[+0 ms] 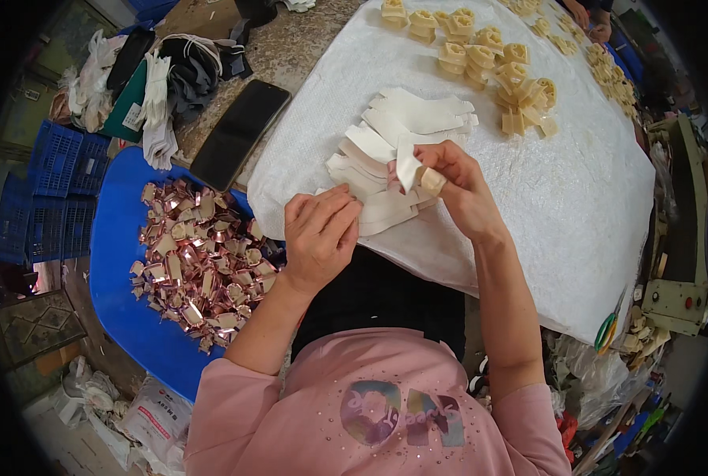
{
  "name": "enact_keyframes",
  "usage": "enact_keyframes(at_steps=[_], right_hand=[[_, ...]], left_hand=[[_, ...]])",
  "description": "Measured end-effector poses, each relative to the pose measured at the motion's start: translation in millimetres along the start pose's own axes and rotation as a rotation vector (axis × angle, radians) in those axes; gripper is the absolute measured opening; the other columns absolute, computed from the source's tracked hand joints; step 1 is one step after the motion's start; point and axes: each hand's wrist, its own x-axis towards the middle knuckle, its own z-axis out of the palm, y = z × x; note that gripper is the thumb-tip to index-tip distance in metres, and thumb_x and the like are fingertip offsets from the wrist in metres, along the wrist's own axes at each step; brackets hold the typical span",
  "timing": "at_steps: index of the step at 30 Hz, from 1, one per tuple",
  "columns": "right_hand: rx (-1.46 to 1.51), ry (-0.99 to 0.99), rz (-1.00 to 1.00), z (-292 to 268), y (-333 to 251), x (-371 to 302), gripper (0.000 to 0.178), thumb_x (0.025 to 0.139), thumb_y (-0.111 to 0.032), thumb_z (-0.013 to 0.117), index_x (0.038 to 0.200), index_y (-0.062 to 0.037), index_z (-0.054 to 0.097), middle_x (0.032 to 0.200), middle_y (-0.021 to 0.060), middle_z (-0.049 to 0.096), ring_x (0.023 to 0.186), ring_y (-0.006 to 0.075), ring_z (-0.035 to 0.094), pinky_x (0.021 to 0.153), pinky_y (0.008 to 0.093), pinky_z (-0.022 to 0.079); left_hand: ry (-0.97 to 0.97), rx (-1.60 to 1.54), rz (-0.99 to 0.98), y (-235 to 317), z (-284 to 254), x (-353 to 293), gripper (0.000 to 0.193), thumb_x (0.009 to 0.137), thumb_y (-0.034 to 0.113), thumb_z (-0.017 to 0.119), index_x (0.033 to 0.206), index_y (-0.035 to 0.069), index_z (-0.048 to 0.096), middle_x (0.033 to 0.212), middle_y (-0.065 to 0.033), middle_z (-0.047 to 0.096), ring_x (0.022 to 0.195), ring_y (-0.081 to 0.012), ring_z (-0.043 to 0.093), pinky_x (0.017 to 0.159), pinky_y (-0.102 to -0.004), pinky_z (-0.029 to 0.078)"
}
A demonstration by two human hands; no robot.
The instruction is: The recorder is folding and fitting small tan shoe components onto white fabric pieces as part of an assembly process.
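Note:
White flat cut strips (413, 115), notched along their edges, lie in an overlapping fanned pile on a white woven sheet (560, 238). My right hand (465, 190) is over the pile's right side, pinching one white strip (407, 164) that is raised at an angle. A pale tan wrap (432, 182) circles its thumb. Close to that strip is a small pinkish patch, too small to make out. At the pile's left edge rests my left hand (322, 234), fingers curled and pressed together, fingertips against the strips; what lies under them is hidden.
A blue tub (120, 293) at left holds many shiny rose-coloured pieces (199, 262). Beyond it are a dark phone (241, 135), gloves (157, 95) and blue crates (61, 190). Cream formed pieces (489, 59) sit at the far side, near another person's hand (600, 32). Scissors (605, 333) hang right.

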Motion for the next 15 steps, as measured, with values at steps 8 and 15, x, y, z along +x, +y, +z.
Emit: enact_keyframes(at_steps=[8,15], right_hand=[[0.292,0.202,-0.070,0,-4,-7,0.005,0.086,-0.004,0.055,0.086,-0.0024,0.050,0.085,0.0063,0.061,0.079,0.0123,0.054,0.074,0.0265,0.042],[-0.166,0.651,-0.455,-42,-67,-24,0.006,0.086,-0.005,0.055,0.089,-0.0017,0.052,0.079,0.0032,0.054,0.066,0.0075,0.047,0.056,0.0215,0.037]], left_hand=[[-0.013,-0.015,0.013,1,-2,0,0.027,0.067,-0.002,0.066,0.091,0.008,0.064,0.095,-0.0048,0.064,0.091,-0.0183,0.062,0.084,-0.0314,0.036],[-0.012,-0.016,0.021,1,-5,0,0.026,0.067,-0.003,0.065,0.091,0.005,0.064,0.095,-0.0053,0.064,0.091,-0.0220,0.062,0.083,-0.0332,0.039]])
